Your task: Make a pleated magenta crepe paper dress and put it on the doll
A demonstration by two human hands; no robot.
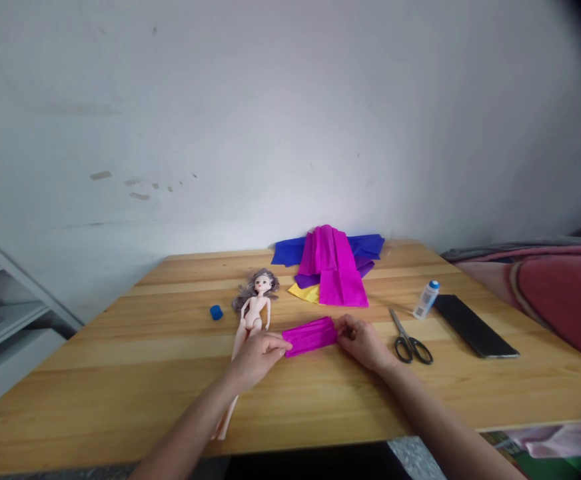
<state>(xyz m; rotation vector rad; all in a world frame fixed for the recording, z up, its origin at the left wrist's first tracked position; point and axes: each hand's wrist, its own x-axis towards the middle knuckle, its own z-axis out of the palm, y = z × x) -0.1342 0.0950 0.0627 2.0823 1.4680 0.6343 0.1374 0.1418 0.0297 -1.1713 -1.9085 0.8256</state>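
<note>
A small folded strip of magenta crepe paper (pixel 310 335) lies on the wooden table (pixel 120 373) between my hands. My left hand (pixel 256 357) pinches its left end with fingers closed. My right hand (pixel 361 342) grips its right end, fingers curled over the edge. A doll (pixel 253 313) with grey-brown hair lies face up just left of the strip; my left forearm crosses its legs.
A pile of magenta, blue, purple and yellow crepe sheets (pixel 331 263) sits at the table's back edge. Scissors (pixel 409 340), a glue bottle (pixel 426 299) and a black phone (pixel 474 325) lie to the right. A small blue cap (pixel 216 312) rests left of the doll.
</note>
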